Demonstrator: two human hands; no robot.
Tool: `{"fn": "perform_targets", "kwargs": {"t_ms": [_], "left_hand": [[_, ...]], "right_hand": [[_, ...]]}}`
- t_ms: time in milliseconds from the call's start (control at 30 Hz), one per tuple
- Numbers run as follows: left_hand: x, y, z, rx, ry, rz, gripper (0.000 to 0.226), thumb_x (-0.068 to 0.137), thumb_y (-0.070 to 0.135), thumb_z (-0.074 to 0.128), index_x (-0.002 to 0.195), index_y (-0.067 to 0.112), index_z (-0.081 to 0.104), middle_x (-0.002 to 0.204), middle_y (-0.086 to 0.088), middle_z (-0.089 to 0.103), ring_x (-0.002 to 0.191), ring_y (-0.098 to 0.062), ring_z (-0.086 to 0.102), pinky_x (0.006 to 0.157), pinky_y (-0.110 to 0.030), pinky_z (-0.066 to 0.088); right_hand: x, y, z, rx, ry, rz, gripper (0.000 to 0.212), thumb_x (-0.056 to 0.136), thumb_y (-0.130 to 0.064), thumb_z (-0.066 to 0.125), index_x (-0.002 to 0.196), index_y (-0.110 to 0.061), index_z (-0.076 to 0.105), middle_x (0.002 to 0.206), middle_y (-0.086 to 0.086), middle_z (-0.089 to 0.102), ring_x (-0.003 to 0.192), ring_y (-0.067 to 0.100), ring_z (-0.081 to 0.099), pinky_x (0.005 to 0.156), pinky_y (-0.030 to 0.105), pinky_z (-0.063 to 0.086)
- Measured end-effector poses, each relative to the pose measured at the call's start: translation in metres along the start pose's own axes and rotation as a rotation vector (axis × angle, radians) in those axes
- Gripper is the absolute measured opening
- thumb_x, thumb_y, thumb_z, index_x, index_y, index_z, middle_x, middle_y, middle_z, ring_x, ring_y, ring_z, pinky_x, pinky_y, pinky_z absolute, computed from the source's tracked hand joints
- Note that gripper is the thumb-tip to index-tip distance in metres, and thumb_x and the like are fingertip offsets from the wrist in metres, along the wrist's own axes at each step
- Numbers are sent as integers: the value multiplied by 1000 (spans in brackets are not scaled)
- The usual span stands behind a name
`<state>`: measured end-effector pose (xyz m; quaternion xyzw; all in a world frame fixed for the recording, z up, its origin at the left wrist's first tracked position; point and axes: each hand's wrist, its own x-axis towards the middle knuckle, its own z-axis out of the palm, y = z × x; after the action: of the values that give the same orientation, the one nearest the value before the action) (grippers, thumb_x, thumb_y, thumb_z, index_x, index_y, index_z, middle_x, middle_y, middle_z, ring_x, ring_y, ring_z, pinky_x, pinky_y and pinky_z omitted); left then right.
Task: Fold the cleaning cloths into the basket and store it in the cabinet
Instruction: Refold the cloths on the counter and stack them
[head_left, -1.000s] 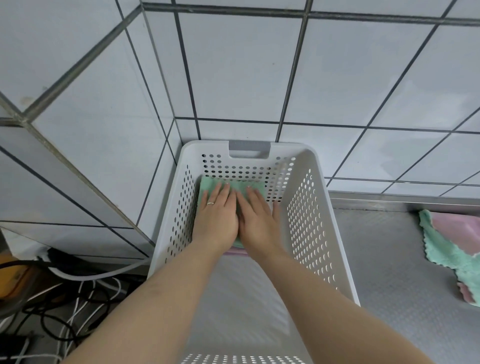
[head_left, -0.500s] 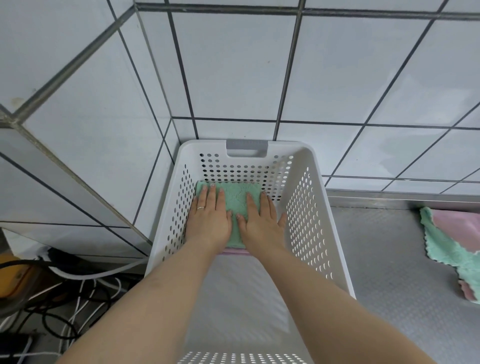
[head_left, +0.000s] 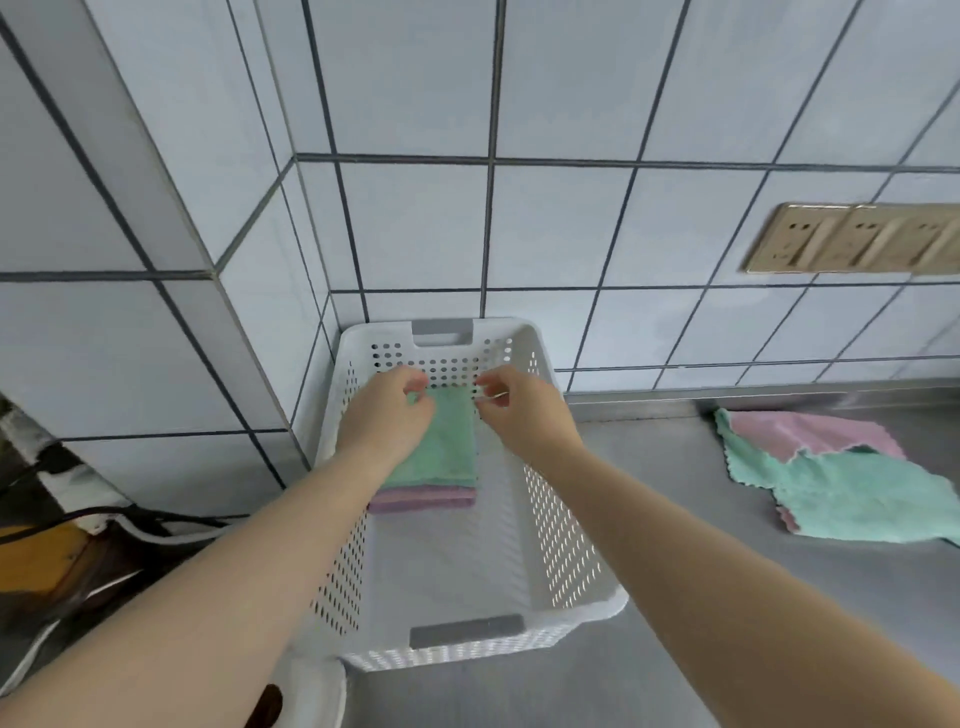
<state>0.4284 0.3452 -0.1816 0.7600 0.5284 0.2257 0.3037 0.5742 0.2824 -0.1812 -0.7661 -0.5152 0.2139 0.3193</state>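
Hovering over folded cloths (head_left: 441, 452) in basket (head_left: 571, 545): both hands, fingers loosely curled, seemingly empty.

The white perforated plastic basket (head_left: 563, 525) sits on the grey metal counter (head_left: 675, 649) in the tiled corner, a folded green-and-pink cloth stack (head_left: 441, 462) in its far end under the left hand (head_left: 387, 415) — the right hand (head_left: 524, 410) just beside it — and unfolded green-and-pink cloths (head_left: 841, 483) lie well right of that hand.

White perforated basket (head_left: 550, 519), green-pink cloths (head_left: 447, 447)
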Motion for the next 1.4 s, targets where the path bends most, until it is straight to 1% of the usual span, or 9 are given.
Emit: {"fn": "perform_targets", "kwargs": {"t_ms": [133, 233, 433, 567, 667, 867, 1100, 1233, 1400], "left_hand": [[-35, 41, -5, -29, -37, 221, 26, 93, 23, 51, 117, 21, 60, 118, 8, 62, 110, -10, 56, 94, -26, 40], [-60, 70, 3, -62, -83, 385, 25, 91, 23, 53, 115, 21, 61, 112, 9, 63, 103, -8, 57, 93, -27, 43], [-111, 110, 29, -167, -199, 531, 18, 88, 20, 57, 104, 21, 66, 99, 9, 66, 93, -8, 61, 89, -28, 47], [-140, 125, 58, -75, -257, 647, 18, 86, 22, 58, 102, 23, 66, 104, 7, 67, 101, -13, 60, 91, -32, 47], [-150, 136, 83, -20, -288, 709, 20, 87, 25, 57, 105, 24, 65, 108, 9, 65, 105, -13, 59, 91, -32, 46], [-156, 162, 146, -19, -409, 666, 20, 89, 25, 55, 108, 24, 64, 111, 8, 62, 106, -12, 57, 92, -32, 46], [-116, 211, 268, -73, -429, 461, 19, 91, 25, 54, 107, 25, 63, 113, 13, 61, 109, -7, 56, 95, -29, 43], [-67, 246, 343, -83, -372, 298, 19, 91, 24, 55, 107, 26, 63, 114, 13, 62, 111, -10, 57, 96, -33, 43], [-20, 272, 393, 36, -256, 257, 24, 87, 25, 59, 110, 23, 65, 116, 5, 62, 109, -16, 57, 94, -34, 45]], "right_hand": [[-56, 1, -44, 89, 141, 52, 22, 87, -21, 59, 109, -23, 65, 94, -8, 68, 87, 8, 62, 78, 21, 46], [-98, 13, -69, 111, 225, 128, 22, 86, -23, 61, 108, -24, 65, 89, -10, 66, 87, 8, 62, 74, 20, 44], [-176, 55, -104, 159, 415, 295, 22, 88, -22, 59, 109, -23, 65, 87, -9, 63, 67, 2, 54, 50, 5, 36], [-218, 90, -119, 185, 490, 405, 22, 86, -20, 59, 107, -23, 66, 75, -15, 59, 64, 1, 53, 52, 11, 36], [-238, 116, -128, 230, 519, 472, 22, 85, -20, 59, 106, -26, 65, 80, -13, 61, 67, 3, 54, 54, 16, 38], [-249, 177, -157, 240, 499, 530, 19, 87, -24, 58, 105, -28, 63, 86, -11, 64, 69, 6, 56, 53, 17, 37], [-196, 305, -231, 183, 470, 554, 20, 88, -25, 58, 106, -27, 65, 87, -11, 64, 73, 3, 57, 53, 16, 38], [-128, 387, -284, 105, 367, 535, 20, 89, -23, 58, 107, -24, 64, 89, -10, 65, 75, 6, 57, 59, 16, 43], [-68, 446, -315, -32, 245, 472, 23, 89, -24, 58, 112, -23, 62, 93, -11, 64, 83, 8, 58, 68, 24, 42]]}}
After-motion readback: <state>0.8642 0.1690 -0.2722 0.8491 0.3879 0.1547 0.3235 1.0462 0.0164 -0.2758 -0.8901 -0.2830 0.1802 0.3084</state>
